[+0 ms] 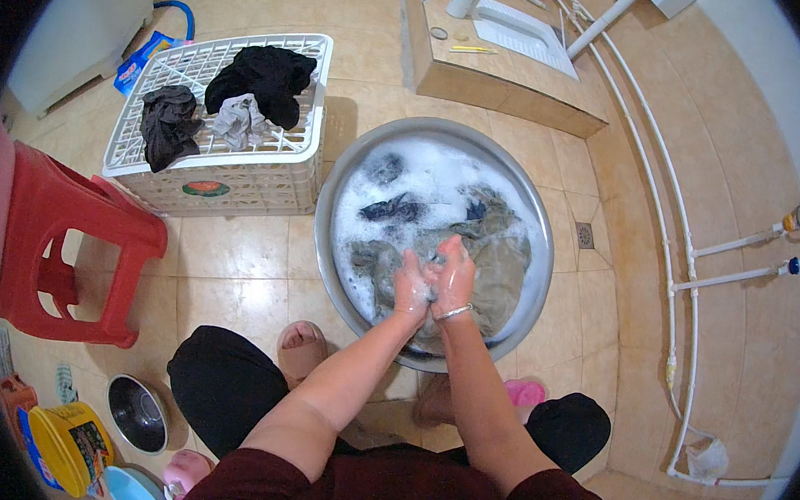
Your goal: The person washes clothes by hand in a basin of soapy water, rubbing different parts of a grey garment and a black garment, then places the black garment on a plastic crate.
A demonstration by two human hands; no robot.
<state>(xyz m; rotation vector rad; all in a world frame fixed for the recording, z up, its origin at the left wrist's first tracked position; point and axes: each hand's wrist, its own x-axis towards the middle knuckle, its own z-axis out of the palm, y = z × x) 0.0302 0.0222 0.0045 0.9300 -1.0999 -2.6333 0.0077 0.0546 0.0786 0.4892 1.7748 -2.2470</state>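
Observation:
A large round grey basin [321, 244] stands on the tiled floor before me, with white suds [435, 164] and wet clothes in it. My left hand [412, 286] and my right hand [453, 275] are close together over the basin's near middle, fingers curled and wet with foam. A small bit of wet fabric seems pinched between them, though the fingers hide most of it. Around and below the hands lies an olive-grey garment [500, 275]. Farther off, a dark blue cloth [395, 209] floats in the suds. A bracelet circles my right wrist.
Left of the basin, an upturned white plastic crate [251, 168] bears black, dark grey and light grey clothes. A red plastic stool [83, 246], a steel bowl [137, 414] and a yellow bucket [67, 446] stand at left. Behind is a tiled step [504, 96]; white pipes [663, 221] run along the right wall.

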